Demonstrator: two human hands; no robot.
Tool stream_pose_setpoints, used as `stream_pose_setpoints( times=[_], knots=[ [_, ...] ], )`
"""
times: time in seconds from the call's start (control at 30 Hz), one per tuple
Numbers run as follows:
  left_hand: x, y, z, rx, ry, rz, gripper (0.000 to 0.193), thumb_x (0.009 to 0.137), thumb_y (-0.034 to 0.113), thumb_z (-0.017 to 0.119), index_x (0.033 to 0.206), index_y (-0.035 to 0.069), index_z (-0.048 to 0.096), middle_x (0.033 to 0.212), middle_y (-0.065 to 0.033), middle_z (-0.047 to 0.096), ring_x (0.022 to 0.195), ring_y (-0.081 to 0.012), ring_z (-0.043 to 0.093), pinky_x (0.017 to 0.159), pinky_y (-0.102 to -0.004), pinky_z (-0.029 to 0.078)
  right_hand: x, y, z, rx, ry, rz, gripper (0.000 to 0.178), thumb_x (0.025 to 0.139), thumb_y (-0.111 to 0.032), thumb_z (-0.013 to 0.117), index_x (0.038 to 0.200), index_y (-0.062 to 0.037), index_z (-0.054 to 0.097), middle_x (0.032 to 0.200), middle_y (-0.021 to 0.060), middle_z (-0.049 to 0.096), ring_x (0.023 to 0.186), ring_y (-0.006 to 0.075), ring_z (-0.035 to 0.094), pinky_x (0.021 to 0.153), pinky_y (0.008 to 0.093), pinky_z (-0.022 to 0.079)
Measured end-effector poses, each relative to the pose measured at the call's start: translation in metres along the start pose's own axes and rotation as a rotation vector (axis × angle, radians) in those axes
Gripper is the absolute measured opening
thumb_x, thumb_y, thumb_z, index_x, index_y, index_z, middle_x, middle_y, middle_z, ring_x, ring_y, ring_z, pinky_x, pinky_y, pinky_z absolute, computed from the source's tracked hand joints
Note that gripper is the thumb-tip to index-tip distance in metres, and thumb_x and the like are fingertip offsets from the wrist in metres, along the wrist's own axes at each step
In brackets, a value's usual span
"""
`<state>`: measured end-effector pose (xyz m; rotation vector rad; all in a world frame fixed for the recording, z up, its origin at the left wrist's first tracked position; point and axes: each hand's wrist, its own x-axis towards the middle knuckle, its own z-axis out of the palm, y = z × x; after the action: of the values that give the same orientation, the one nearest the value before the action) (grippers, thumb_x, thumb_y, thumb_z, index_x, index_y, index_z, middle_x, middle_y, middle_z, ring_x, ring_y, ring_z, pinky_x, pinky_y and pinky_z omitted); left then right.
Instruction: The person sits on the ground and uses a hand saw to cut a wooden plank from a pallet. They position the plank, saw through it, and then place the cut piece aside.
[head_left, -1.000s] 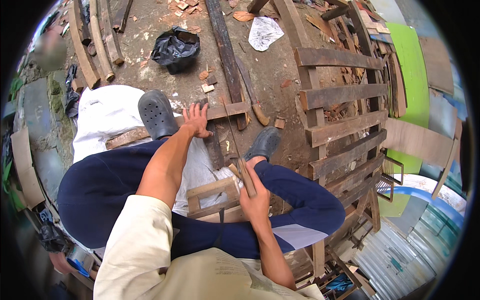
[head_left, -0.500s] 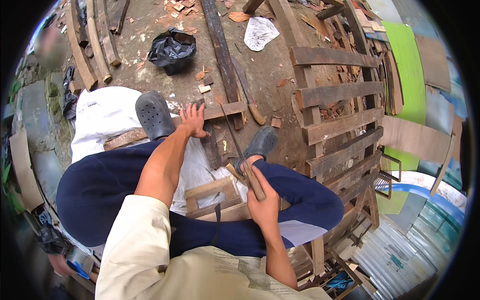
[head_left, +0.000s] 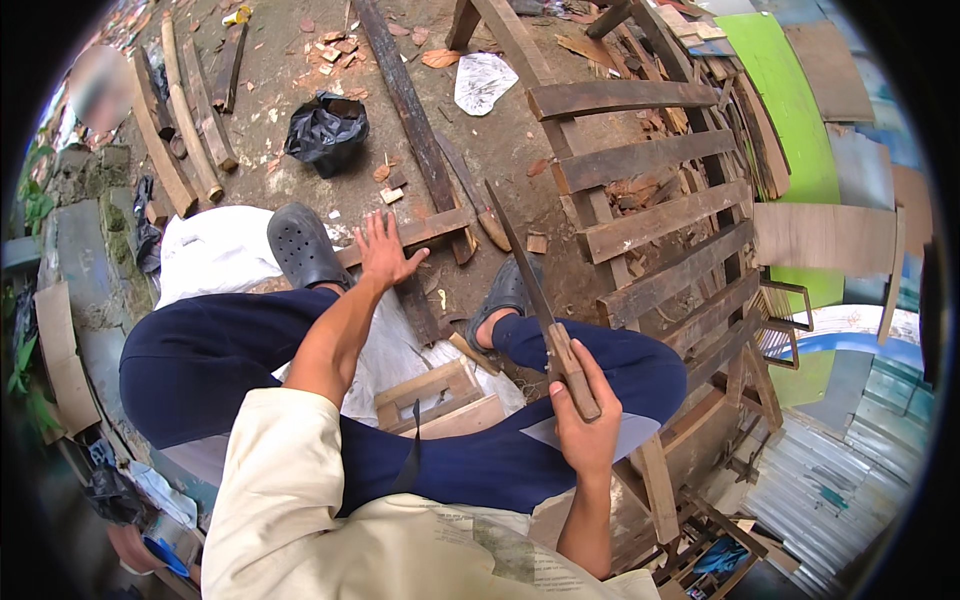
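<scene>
My right hand (head_left: 585,430) is wrapped round the wooden handle of a handsaw (head_left: 527,270), above my right knee. The saw's narrow blade points away from me, clear of the wood. With fingers spread, my left hand (head_left: 382,252) presses on a short wooden board (head_left: 432,228) between my feet. That board lies crosswise, its right end over a long dark beam (head_left: 405,115). A dark piece of wood (head_left: 416,312) runs under it toward me. Beyond the board's right end lies a long-bladed tool with a wooden handle (head_left: 492,228).
A slatted wooden frame (head_left: 655,190) stands at the right. Ahead sits a black plastic bag (head_left: 327,135), with wood strips (head_left: 178,110) to its left. White sacking (head_left: 215,255) is under my left foot. A small wooden frame (head_left: 430,395) lies between my legs.
The handsaw has come off the board, moving right and back toward me with my right hand. My left hand stays on the board, and the view has shifted slightly.
</scene>
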<state>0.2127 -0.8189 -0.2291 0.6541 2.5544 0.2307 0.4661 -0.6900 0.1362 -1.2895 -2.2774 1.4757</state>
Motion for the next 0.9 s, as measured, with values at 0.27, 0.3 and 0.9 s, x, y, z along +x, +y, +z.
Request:
stream_pose_setpoints(
  times=[0.27,0.3,0.9],
  knots=[
    [-0.01,0.04,0.002,0.067,-0.332,1.072,0.067,0.09,0.043,0.066,0.146,0.009,0.053,0.152,-0.0189,0.049,0.146,-0.0341,0.041,0.124,-0.0493,0.027,0.021,0.029,0.015,0.313,-0.016,0.094,0.049,0.094,0.0,0.066,0.142,0.0036,0.057,0.123,0.0143,0.071,0.108,0.0159,0.067,0.094,0.0291,0.052],
    [-0.013,0.035,0.003,0.054,-0.179,1.146,0.061,0.09,0.037,0.067,0.144,0.01,0.055,0.149,-0.0179,0.052,0.144,-0.0337,0.044,0.124,-0.0486,0.028,0.023,0.029,0.017,0.331,-0.017,0.069,0.049,0.094,0.0,0.066,0.142,0.0041,0.057,0.124,0.0145,0.071,0.109,0.0157,0.067,0.095,0.0291,0.052],
    [-0.016,-0.028,-0.027,0.103,-0.119,0.254,0.055,0.097,0.047,0.064,0.13,0.005,0.054,0.132,-0.0172,0.064,0.11,-0.0377,0.069,0.091,-0.0487,0.056,0.02,0.041,0.038,0.031,-0.189,-0.088,0.048,0.093,-0.005,0.066,0.14,0.0007,0.06,0.119,0.0204,0.074,0.108,0.0202,0.071,0.093,0.0318,0.053]
  ],
)
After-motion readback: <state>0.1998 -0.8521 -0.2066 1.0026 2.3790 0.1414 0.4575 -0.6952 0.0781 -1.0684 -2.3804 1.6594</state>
